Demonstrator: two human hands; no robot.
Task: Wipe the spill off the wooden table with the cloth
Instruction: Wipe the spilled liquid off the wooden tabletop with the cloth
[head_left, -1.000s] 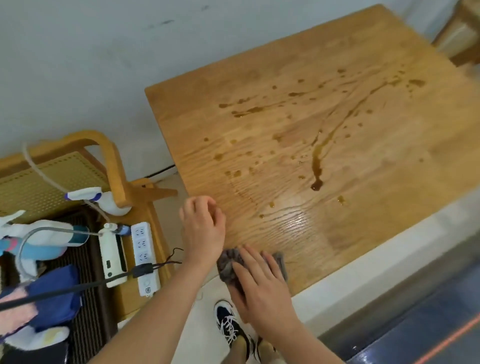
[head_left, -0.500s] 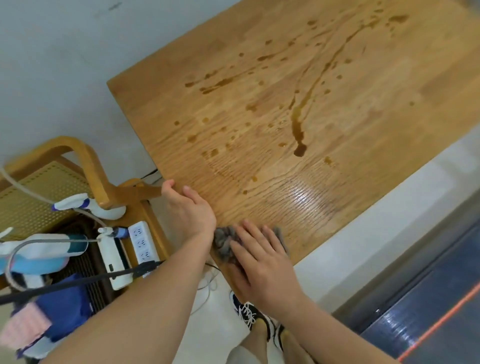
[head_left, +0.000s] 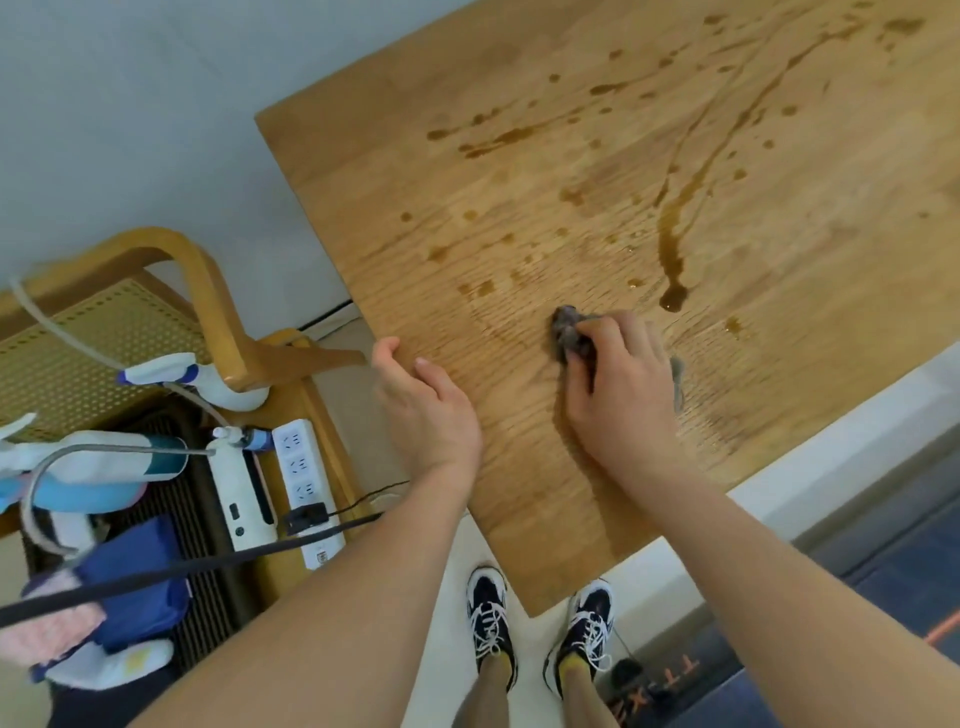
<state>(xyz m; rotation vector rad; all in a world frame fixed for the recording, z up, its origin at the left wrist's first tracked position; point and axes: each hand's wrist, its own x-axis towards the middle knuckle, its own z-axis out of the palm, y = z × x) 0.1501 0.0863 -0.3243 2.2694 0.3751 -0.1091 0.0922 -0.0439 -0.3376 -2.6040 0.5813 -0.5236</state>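
Note:
A wooden table (head_left: 395, 171) fills the upper right, splashed with a brown spill (head_left: 672, 244) of streaks and drops. My right hand (head_left: 621, 384) presses a crumpled grey cloth (head_left: 566, 330) onto the tabletop, fingers curled over it, just left of and below the big drop at the streak's end. Most of the cloth is hidden under the hand. My left hand (head_left: 426, 405) rests on the table's left edge with fingers straight and relaxed, holding nothing.
A wooden chair (head_left: 208, 291) with a woven seat stands left of the table. Below it lie spray bottles (head_left: 171, 374), a white power strip (head_left: 306, 488), cables and blue cloths (head_left: 130, 587). My shoes (head_left: 488, 618) stand on the pale floor at the table's near corner.
My right hand has slid the cloth from the table's near corner further onto the tabletop toward the streak. My left hand has settled on the left edge.

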